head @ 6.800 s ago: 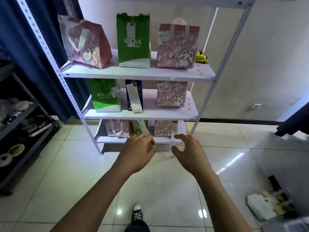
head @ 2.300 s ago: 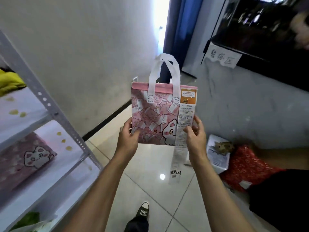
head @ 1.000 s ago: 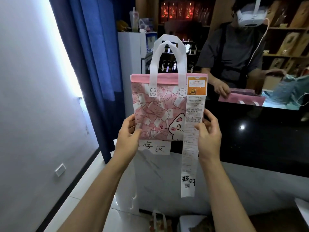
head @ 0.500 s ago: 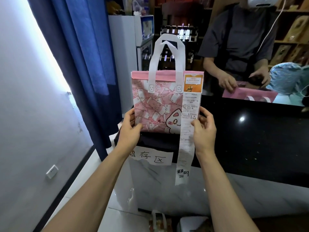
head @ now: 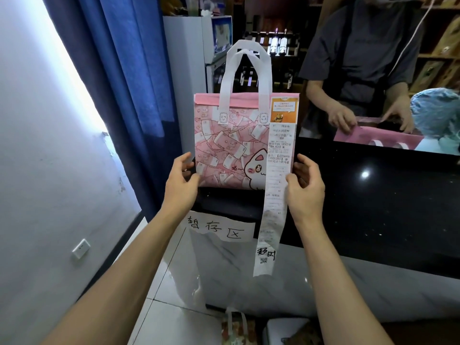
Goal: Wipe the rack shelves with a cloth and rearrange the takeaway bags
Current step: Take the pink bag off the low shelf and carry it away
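A pink takeaway bag with a cat print, white handles and a long receipt stands upright at the near left corner of a black counter. My left hand holds its lower left edge, thumb on the front. My right hand holds the lower right edge, thumb against the hanging receipt. Both sets of fingers are loosely spread. The rack and the cloth are out of view.
A person in a grey shirt stands behind the counter with both hands on another pink bag. A handwritten paper sign hangs on the counter front. Blue curtain at left; bags and a box on the floor below.
I have turned from the rack to the counter carrying the pink bag. Over the last second it came down to the counter's corner, and my fingers have spread a little.
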